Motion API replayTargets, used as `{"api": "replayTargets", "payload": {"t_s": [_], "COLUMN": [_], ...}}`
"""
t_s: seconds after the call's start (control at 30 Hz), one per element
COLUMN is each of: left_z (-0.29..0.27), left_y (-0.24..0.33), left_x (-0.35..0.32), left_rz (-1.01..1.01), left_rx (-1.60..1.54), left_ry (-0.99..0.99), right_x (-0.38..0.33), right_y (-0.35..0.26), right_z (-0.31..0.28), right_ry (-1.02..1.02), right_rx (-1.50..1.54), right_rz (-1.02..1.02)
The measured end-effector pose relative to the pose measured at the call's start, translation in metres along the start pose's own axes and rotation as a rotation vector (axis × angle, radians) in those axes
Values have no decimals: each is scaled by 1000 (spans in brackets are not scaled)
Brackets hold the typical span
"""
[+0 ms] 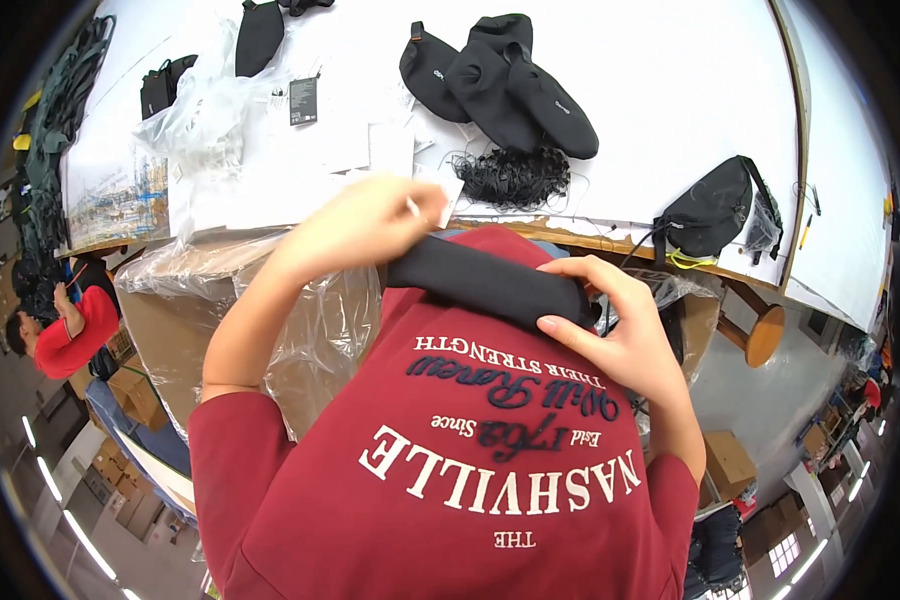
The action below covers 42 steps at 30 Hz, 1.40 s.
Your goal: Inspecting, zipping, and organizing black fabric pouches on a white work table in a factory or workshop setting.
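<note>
A long black fabric pouch (490,283) lies slantwise in front of my chest. My right hand (625,325) grips its right end, with the thumb on the near side and the fingers on the far side. Above the pouch's left end is my left hand (390,218), blurred, its fingers curled together. A small white bit shows among those fingers, too smeared to name. Right beside the fingertips is a white card (452,203). On the table just beyond lies a tangled heap of thin black cords (515,178).
Several black pouches (500,85) lie piled on the white table (670,60). A black waist bag (712,212) sits at the right edge, a black tag (303,102) and clear plastic (210,130) at left. A plastic-lined carton (185,325) stands below. Far left is a person in red (78,335).
</note>
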<state>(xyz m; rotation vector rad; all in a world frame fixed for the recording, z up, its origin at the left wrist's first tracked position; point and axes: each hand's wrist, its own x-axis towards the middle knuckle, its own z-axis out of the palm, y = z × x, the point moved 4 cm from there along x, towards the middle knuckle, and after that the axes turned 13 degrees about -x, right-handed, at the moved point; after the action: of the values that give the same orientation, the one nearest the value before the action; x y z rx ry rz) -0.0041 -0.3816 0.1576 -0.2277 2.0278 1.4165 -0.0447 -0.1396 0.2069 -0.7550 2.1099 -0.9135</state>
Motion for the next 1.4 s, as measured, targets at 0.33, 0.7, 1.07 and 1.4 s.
{"api": "replayTargets", "payload": {"t_s": [0.33,0.7,1.07,1.4], "left_z": [-1,17,-5,42], "left_y": [34,-8,-27,1], "left_x": [-11,-3,43,59], "left_rz": [668,495,570,882], "left_rx": [-161,-430,-1090,-1741], "left_ry": [106,315,86,-294], "right_x": [15,11,50,47], "right_y": [40,40,49,15], "right_z": [-12,0,9,25], "right_ry": [-55,273,156,277], "right_rx": [902,375,1204,699], "right_rz": [322,75,327,97]}}
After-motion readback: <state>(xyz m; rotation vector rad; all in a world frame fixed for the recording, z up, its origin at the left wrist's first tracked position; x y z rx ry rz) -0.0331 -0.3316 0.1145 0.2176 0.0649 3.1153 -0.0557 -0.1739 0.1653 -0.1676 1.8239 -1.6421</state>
